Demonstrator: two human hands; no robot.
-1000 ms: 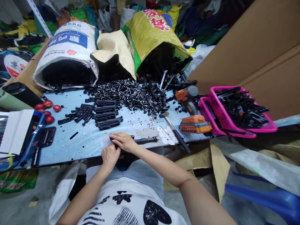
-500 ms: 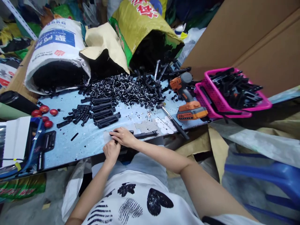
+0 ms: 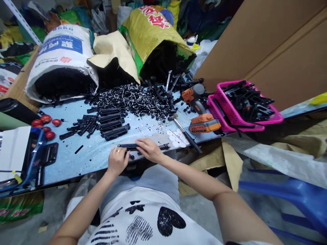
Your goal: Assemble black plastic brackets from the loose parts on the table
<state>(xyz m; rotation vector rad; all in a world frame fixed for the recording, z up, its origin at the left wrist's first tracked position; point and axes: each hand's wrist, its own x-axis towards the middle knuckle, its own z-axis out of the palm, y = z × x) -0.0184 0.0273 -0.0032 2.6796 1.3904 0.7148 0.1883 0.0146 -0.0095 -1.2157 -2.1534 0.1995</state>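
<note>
A long, narrow black plastic part [image 3: 127, 145] lies at the table's front edge. My right hand [image 3: 150, 150] has its fingers closed over the middle of this part, whose right end shows beyond the knuckles. To its left, my left hand [image 3: 118, 161] is curled with thumb and fingers close together near the part's left end; what it pinches, if anything, is hidden. Small black pieces [image 3: 131, 157] sit between the hands. Just behind lie several similar black parts [image 3: 114, 131] in a row, beside a bunch of thinner black pieces [image 3: 85, 125].
A heap of black pieces with metal pins [image 3: 138, 100] spreads before open sacks [image 3: 163, 34]. To the right are a hammer [image 3: 187, 134], an orange cordless drill [image 3: 201, 112] and pink baskets [image 3: 230, 114] of black parts. Red fruit [image 3: 50, 135] and a blue bin [image 3: 35, 160] stand left.
My hands were together at the left end of the part. Now they are apart: the right has slid right along it, the left has shifted slightly left. The view has turned slightly.
</note>
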